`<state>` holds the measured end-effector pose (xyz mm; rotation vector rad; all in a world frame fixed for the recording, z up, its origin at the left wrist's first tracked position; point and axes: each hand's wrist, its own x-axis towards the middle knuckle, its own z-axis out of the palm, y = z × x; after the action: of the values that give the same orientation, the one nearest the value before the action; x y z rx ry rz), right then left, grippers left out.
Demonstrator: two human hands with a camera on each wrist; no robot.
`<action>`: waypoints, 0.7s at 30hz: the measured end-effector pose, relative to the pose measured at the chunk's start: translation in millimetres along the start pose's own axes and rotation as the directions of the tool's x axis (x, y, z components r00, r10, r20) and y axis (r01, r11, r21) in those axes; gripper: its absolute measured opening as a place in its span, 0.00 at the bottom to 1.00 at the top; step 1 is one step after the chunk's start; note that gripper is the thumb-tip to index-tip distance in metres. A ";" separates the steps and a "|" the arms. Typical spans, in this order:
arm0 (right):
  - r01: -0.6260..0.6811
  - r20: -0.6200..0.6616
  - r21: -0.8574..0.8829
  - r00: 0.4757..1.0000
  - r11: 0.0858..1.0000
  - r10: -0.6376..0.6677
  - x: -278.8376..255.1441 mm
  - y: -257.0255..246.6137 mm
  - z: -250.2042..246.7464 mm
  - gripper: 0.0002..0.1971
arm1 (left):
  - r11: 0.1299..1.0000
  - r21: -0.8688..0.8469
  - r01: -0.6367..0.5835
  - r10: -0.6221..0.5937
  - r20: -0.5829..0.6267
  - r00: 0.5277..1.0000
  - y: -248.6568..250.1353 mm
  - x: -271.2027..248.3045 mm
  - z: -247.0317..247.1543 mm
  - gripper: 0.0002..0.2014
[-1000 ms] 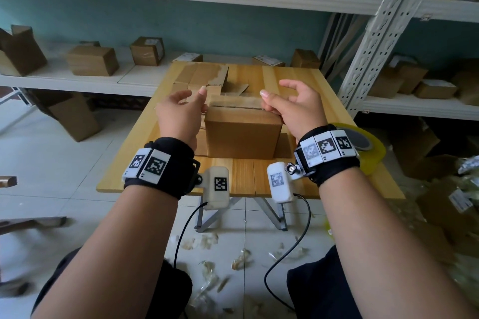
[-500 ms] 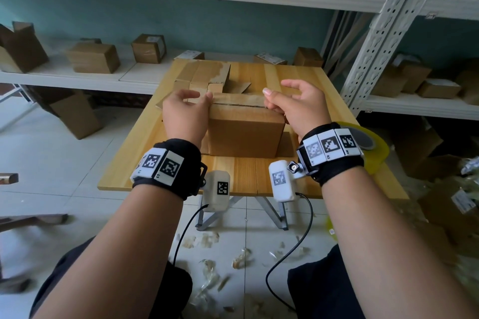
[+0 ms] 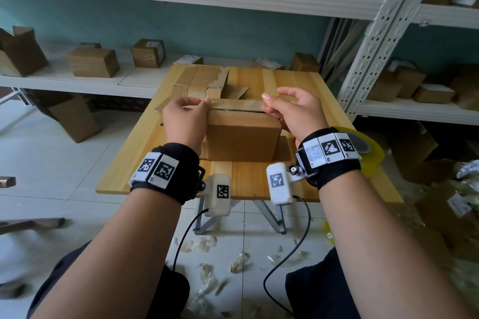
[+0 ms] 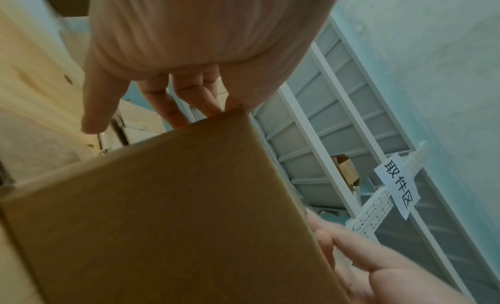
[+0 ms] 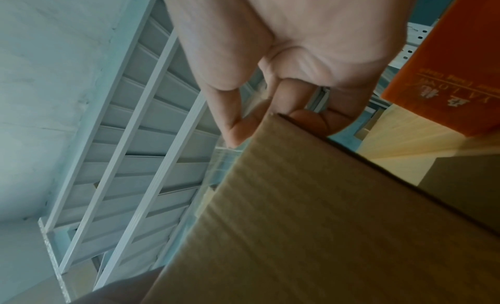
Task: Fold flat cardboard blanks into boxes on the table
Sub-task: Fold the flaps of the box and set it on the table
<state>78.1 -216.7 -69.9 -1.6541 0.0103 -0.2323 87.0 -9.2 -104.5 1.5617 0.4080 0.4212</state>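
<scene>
1. Left hand (image 3: 184, 122): fingers curled over the left top edge of the box (image 3: 242, 137), thumb and fingertips pinching the far flap (image 3: 237, 105) at its left end.
2. Right hand (image 3: 294, 110): thumb and index pinch the same flap at its right end; other fingers loosely raised. Exact contact is hard to confirm, wrist view is blurred.
3. Box: upright near the front middle of the wooden table (image 3: 298, 85), between both hands, near top flap folded down, a dark slit left between it and the far flap.
4. Flat cardboard blanks (image 3: 202, 80) lie behind the box, far left of the tabletop.
5. Yellow tape roll (image 3: 368, 150) sits at the table's right edge, just beside the right wrist.
</scene>
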 end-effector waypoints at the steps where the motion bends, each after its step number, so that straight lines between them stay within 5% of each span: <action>1: 0.004 0.000 -0.006 1.000 1.000 -0.004 0.3 0.5 0.2 0.26 | 1.000 0.021 -0.020 0.020 -0.006 1.000 -0.1 -0.5 0.3 0.09; 8: 0.010 -0.006 -0.057 1.000 0.998 -0.010 1.9 2.7 1.0 0.27 | 0.990 0.132 -0.050 0.045 0.038 0.998 6.0 3.6 -1.9 0.06; 15: 0.002 -0.020 -0.061 1.000 0.998 -0.003 3.7 3.4 1.8 0.27 | 0.860 0.409 -0.304 0.275 0.129 0.953 14.8 7.1 5.7 0.14; 21: -0.031 -0.014 -0.057 0.999 0.998 0.030 3.5 -0.8 -1.5 0.27 | 0.897 0.359 -0.259 0.238 0.104 0.966 8.1 2.7 15.8 0.11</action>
<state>81.1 -218.7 -68.5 -1.7085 0.0528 -0.2216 97.2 -21.7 -96.8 2.0023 0.2501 0.5158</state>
